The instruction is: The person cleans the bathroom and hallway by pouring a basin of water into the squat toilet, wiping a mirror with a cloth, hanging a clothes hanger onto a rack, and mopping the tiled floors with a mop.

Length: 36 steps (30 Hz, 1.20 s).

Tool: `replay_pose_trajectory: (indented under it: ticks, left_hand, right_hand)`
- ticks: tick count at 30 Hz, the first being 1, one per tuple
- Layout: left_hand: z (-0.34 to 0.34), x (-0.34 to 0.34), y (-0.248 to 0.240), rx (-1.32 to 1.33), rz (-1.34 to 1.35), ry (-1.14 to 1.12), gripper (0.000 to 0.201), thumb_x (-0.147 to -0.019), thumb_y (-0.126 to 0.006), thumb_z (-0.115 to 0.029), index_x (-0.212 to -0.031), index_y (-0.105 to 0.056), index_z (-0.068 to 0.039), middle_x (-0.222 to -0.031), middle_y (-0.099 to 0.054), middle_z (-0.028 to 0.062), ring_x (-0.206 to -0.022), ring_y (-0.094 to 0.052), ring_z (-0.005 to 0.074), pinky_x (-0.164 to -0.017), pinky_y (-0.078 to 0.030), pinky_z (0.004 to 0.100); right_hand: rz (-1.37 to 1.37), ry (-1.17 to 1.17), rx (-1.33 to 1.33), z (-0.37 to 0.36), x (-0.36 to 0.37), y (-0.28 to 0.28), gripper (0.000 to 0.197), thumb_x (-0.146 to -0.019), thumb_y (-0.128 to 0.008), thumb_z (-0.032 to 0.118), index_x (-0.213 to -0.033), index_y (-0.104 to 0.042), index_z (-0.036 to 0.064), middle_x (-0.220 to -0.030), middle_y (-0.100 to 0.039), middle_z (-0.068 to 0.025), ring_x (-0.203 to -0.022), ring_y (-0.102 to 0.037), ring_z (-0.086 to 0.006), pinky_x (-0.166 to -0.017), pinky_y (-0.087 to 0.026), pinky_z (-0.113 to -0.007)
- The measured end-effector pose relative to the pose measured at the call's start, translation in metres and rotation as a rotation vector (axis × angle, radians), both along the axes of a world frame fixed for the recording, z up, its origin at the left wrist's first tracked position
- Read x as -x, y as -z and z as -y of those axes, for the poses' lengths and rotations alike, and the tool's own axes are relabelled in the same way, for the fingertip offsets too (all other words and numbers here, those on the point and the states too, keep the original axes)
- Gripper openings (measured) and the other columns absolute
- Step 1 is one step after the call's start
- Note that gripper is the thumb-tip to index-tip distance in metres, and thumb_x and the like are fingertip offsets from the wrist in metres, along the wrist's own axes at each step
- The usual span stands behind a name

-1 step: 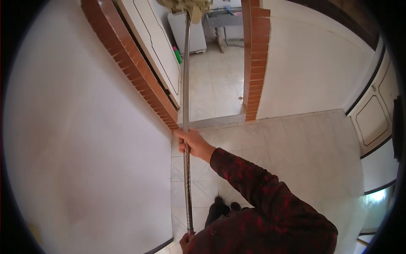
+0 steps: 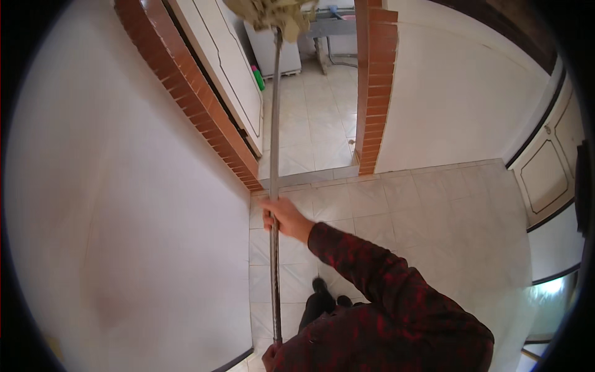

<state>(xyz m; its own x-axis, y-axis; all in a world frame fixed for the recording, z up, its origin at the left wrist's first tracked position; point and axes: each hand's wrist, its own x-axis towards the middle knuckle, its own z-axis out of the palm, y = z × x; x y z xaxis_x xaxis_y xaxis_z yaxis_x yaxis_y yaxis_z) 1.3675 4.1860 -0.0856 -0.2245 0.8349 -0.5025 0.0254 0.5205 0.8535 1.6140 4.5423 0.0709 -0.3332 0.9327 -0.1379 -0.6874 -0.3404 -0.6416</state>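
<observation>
A long metal pole [image 2: 275, 124] runs up the picture, with a bunched tan cloth head [image 2: 273, 13] at its far end, partly cut off by the upper edge. My right hand [image 2: 285, 217] wraps round the pole at about its middle, the arm in a dark red and black sleeve [image 2: 365, 266]. Down at the near end, my left hand [image 2: 270, 356] is closed round the pole; part of it is hidden by my clothing. In the picture the cloth head overlaps the doorway and the white appliance behind.
Close on the left rises a white wall [image 2: 155, 217]. Brick-coloured trim [image 2: 375, 93] frames the doorway, with a low sill [image 2: 316, 178] and an open white door [image 2: 226, 62]. Past it stand a white appliance [image 2: 273, 59], a green bottle [image 2: 258, 79] and a grey sink [image 2: 334, 28].
The pole's cloth head has come slightly lower in the picture. My right hand has moved a little toward me, still closed on the pole.
</observation>
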Motion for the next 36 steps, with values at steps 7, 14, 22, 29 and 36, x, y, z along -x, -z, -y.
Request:
replay_pose_trajectory:
  ticks: [7,14,22,29,36]
  left_hand:
    - [-0.117,0.046,0.030,0.024,-0.217,0.153,0.032,-0.083,-0.055,-0.038,-0.087,-0.065,-0.008,-0.066,-0.059,0.0054,-0.061,-0.057,0.0198,-0.058,-0.045,0.0381]
    - [-0.240,0.055,0.062,0.041,-0.346,0.298,0.032,-0.081,-0.058,-0.040,-0.084,-0.064,-0.008,-0.060,-0.054,0.0047,-0.055,-0.053,0.0187,-0.054,-0.043,0.0377]
    - [-0.321,0.063,0.075,0.058,-0.561,0.515,0.034,-0.078,-0.061,-0.042,-0.080,-0.064,-0.009,-0.052,-0.048,0.0038,-0.048,-0.048,0.0175,-0.050,-0.041,0.0372]
    - [-0.478,-0.020,0.028,-0.055,-0.518,0.406,0.027,-0.069,-0.073,-0.025,-0.065,-0.055,-0.005,-0.048,-0.051,0.0065,-0.041,-0.048,0.0226,-0.044,-0.041,0.0343]
    - [-0.541,-0.074,0.064,0.048,-0.264,0.227,0.022,-0.077,-0.066,-0.024,-0.072,-0.056,-0.004,-0.057,-0.050,0.0029,-0.050,-0.048,0.0196,-0.053,-0.042,0.0327]
  right_hand:
    - [0.187,0.116,0.631,0.001,0.020,0.179,0.019,-0.077,-0.061,0.007,-0.071,-0.043,0.0041,-0.061,-0.042,-0.0071,-0.047,-0.044,-0.0184,-0.046,-0.041,-0.038]
    - [0.398,0.163,0.835,-0.102,-0.004,0.238,0.013,-0.078,-0.057,0.005,-0.071,-0.046,0.0023,-0.057,-0.045,-0.0097,-0.050,-0.048,-0.0232,-0.049,-0.042,-0.040]
    - [0.172,0.371,0.556,-0.254,-0.032,0.153,0.012,-0.078,-0.059,0.008,-0.078,-0.047,0.0038,-0.064,-0.044,-0.0062,-0.050,-0.047,-0.0183,-0.047,-0.041,-0.036]
    - [0.076,0.350,0.295,-0.366,-0.054,0.013,0.010,-0.081,-0.057,0.004,-0.086,-0.048,0.0055,-0.065,-0.044,-0.0029,-0.050,-0.044,-0.0140,-0.051,-0.039,-0.032]
    - [0.070,0.060,0.028,-0.487,-0.073,0.018,0.010,-0.082,-0.058,0.007,-0.086,-0.049,0.0061,-0.060,-0.044,-0.0009,-0.048,-0.045,-0.0119,-0.044,-0.035,-0.027]
